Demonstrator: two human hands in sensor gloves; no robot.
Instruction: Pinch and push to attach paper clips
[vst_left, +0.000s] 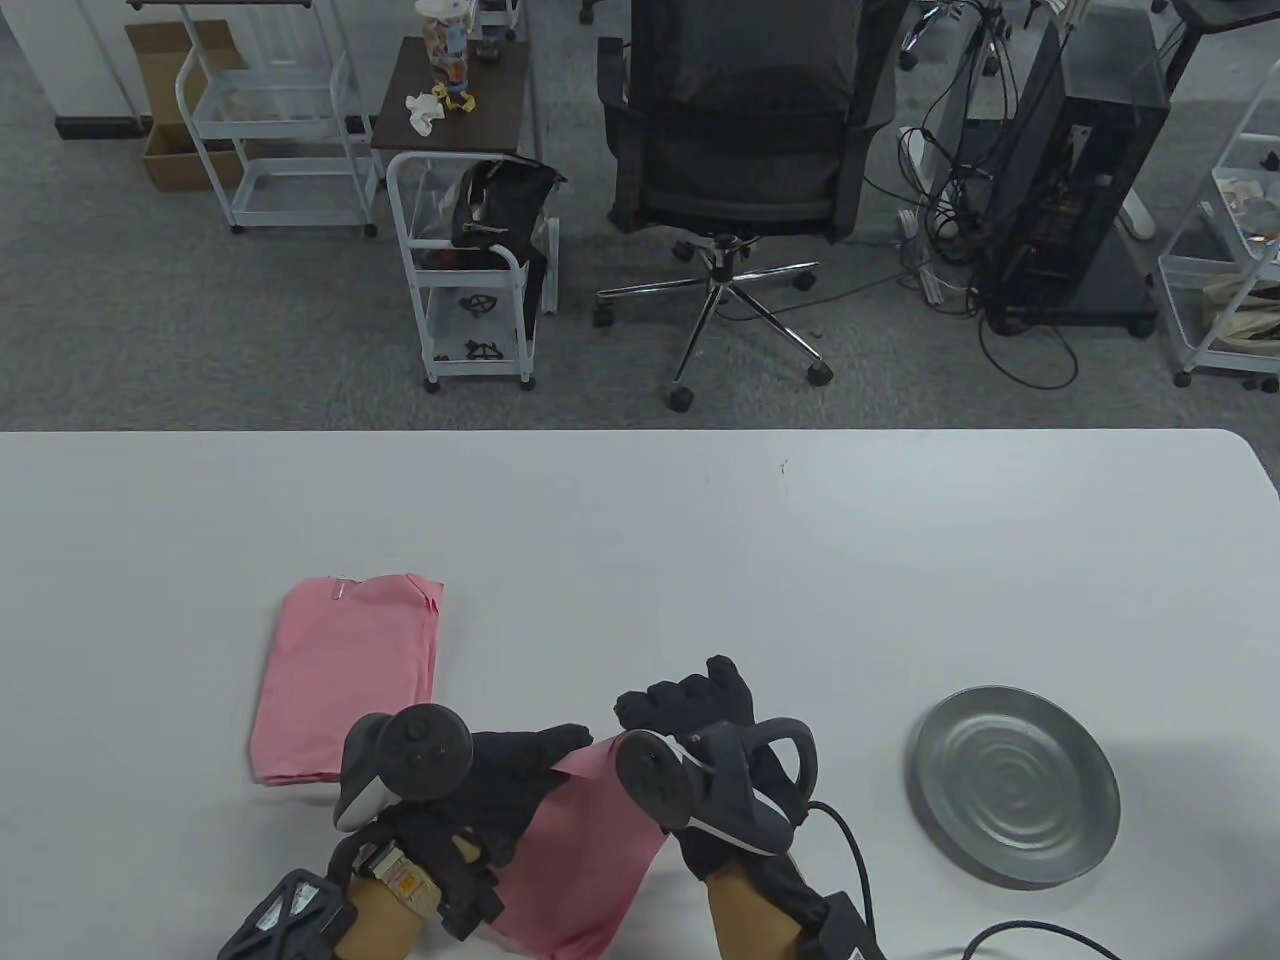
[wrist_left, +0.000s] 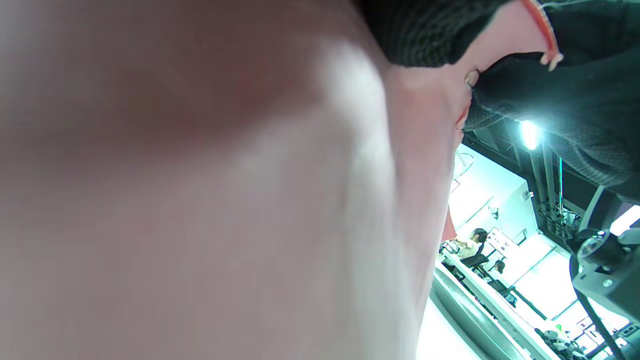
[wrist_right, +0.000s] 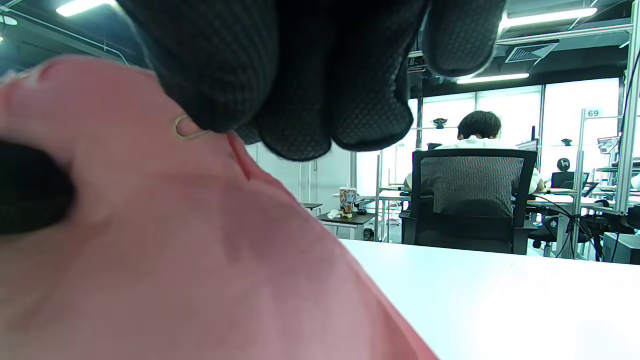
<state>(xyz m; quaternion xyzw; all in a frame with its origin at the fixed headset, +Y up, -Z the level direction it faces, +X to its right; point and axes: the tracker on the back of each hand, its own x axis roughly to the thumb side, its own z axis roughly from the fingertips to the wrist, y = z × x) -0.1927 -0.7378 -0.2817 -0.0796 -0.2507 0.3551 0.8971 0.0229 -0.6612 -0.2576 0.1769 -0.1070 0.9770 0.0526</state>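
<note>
A stack of pink paper sheets is lifted off the white table near its front edge. My left hand grips the sheets near their top edge; the paper fills the left wrist view. My right hand pinches a small metal paper clip at the top edge of the sheets; only the clip's rounded end shows below my fingertips. A second pink stack lies flat to the left, with a clip on its far edge.
A round grey metal dish sits on the table to the right of my hands. A black cable runs along the front edge. An office chair and carts stand beyond the far edge.
</note>
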